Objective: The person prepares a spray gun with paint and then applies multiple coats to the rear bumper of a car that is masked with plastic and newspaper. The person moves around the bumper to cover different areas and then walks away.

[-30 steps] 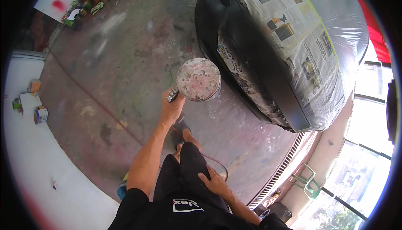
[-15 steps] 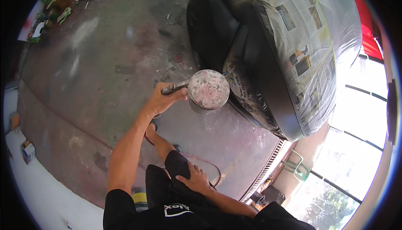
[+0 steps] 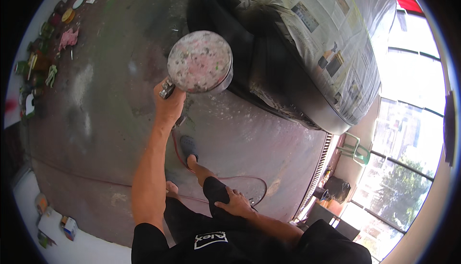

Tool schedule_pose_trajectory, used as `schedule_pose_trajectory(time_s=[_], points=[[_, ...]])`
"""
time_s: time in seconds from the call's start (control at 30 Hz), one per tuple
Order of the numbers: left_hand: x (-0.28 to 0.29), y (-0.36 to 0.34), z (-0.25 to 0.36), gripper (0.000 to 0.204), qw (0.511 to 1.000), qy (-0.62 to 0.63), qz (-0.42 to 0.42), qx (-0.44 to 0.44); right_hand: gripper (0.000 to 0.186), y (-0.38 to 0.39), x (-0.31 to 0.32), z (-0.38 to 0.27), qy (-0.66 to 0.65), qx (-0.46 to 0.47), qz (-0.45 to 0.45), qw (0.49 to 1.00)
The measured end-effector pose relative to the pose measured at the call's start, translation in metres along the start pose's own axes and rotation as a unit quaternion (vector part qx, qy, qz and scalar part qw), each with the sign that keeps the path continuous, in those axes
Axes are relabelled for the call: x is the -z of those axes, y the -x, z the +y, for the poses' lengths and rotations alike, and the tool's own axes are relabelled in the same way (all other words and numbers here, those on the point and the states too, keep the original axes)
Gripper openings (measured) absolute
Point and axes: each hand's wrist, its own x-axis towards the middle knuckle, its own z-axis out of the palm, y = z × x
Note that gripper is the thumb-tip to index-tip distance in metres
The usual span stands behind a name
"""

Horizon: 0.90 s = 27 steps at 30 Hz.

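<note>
Clearly, one masked car (image 3: pixel 307 67) was the biggest thing, with one green chair (image 3: pixel 361 157) below it in view. One spray gun (image 3: pixel 167 89), carrying one cup (image 3: pixel 199 63), was near the car's left edge, gripped by the left hand (image 3: pixel 169 106), its arm (image 3: pixel 151 168) outstretched. Below the car, the right hand (image 3: pixel 237 203) lay open on one thigh (image 3: pixel 214 192).

Your left arm (image 3: pixel 151 172) stretches forward, elbow nearly straight, to the spray gun (image 3: pixel 200 62), and your left hand (image 3: pixel 169 104) is wrapped around its near left side. Your right arm (image 3: pixel 276 228) stays low, on the near side of the spray gun and well apart from it; your right hand (image 3: pixel 237 203) (palm down, fingers loosely extended) rests on your thigh (image 3: pixel 214 187).
</note>
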Motion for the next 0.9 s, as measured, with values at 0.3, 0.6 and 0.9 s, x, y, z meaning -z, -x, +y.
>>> schedule_pose_trajectory(time_s=[0.3,0.6,0.9], points=[[0.060,0.142,0.031,0.035,0.950,-0.190,-0.243,0.044,0.102,0.009,-0.036,-0.078,-0.112,-0.059,0.039,0.991],[0.199,0.187,0.098,0.035,0.902,-0.323,-0.263,-0.115,0.098,0.072,-0.114,-0.213,-0.205,-0.053,0.080,0.974],[0.178,0.172,0.229,0.067,0.947,-0.299,-0.113,0.017,0.110,0.146,-0.076,-0.331,-0.326,0.188,0.385,0.843]])
